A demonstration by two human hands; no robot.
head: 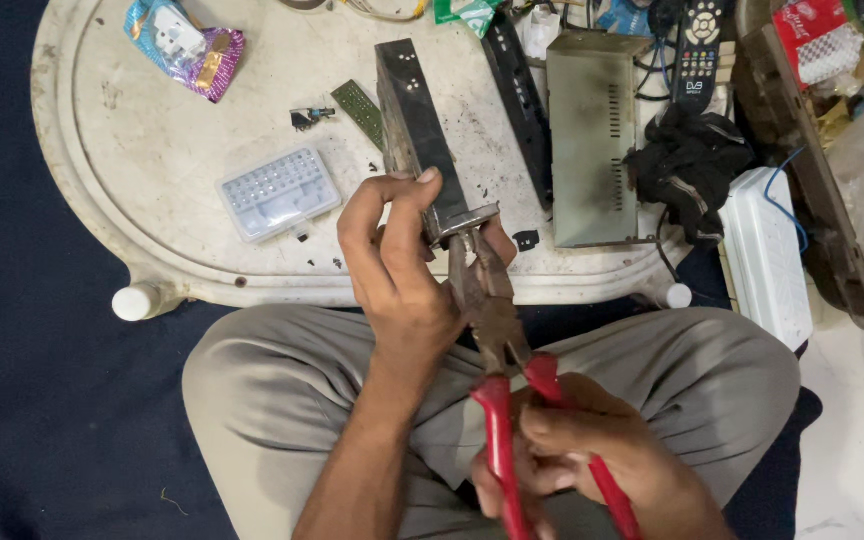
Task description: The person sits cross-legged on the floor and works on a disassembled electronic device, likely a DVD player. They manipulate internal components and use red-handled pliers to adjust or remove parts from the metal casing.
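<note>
- Red-handled pliers (500, 330) sit in the right hand (572, 455), its fingers wrapped round both grips low in the frame, above the person's crossed legs in grey trousers (282, 400).
- The rusty plier nose bites the near end of a long dark metal casing (420, 140), which the left hand (392, 265) clasps firmly, thumb on top.
- The casing slants over the front edge of a worn white oval table (132, 190).
- Just left of the left hand lies a clear plastic bit case (278, 193); beyond it, a small green circuit board (360, 112).
- To the right rest a grey vented metal box (592, 135) and a bundle of black cloth (690, 165).
- A remote control (700, 45) lies at the far edge.
</note>
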